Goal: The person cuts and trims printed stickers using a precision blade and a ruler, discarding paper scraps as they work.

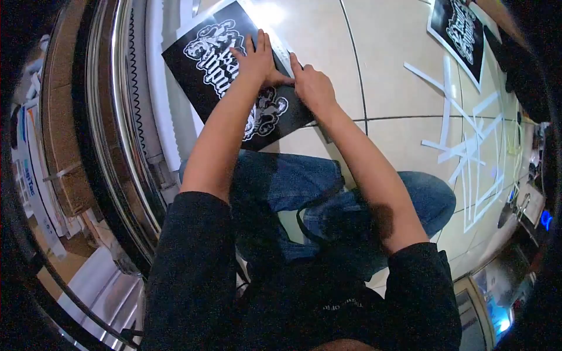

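Observation:
A black printed sheet (202,96) with white lettering and ornate figures lies at a slant on the tiled floor. My left hand (256,65) presses flat on it with the fingers spread, covering part of the print. By the sheet's right edge, where a narrow white margin (280,50) shows, my right hand (314,88) is closed with its index finger stretched forward. Whatever it grips is mostly hidden by the fingers. The thumb of my left hand reaches close to my right hand.
Cut white strips (462,143) lie tangled on the tiles to the right. Another black printed sheet (459,35) is at the upper right, near a person's arm (504,16). Metal rails (120,88) of a machine run along the left, beside long cardboard boxes (61,128).

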The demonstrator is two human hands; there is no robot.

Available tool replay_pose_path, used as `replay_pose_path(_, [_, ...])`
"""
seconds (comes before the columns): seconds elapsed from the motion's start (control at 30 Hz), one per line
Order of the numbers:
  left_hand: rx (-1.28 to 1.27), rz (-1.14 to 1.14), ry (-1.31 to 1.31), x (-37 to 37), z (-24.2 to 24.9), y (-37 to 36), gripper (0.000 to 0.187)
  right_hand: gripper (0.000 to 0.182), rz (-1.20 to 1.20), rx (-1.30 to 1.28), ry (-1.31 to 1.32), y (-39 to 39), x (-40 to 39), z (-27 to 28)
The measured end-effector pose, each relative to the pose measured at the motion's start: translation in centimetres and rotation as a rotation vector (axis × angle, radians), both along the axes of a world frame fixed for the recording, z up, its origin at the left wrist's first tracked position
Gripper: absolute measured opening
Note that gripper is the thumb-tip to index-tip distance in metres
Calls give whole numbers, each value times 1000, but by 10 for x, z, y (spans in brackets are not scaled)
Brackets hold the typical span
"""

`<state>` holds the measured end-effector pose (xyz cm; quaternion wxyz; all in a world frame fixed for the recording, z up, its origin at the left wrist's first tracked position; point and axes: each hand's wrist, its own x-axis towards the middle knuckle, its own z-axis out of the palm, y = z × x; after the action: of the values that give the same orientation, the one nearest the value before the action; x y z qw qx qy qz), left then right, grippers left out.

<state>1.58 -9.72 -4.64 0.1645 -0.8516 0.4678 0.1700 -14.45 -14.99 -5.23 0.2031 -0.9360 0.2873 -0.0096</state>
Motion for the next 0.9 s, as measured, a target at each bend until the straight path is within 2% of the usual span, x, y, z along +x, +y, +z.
replay_pose_path(0.1, [-37,-11,-5,0,-3,2,162,56,-13,-11,-16,7,-19,-2])
replay_pose_path(0.27, [-50,-22,-5,-2,-1,2,165,54,10,-73,11,25,-58,4])
replay_pose_path(0.37, [-41,-26,-13,-2,0,1,165,61,-28,23,49,35,-82,6])
replay_pose_path(0.57, [-49,-55,-30,-3,-4,3,162,58,18,-49,24,54,-123,15])
replay_pose_path(0.63, [0,-26,-23,-5,4,0,163,59,12,-36,101,58,-131,18])
replay_pose_path(0.9, [-102,-35,-5,0,-6,3,162,64,4,-33,165,73,-163,27])
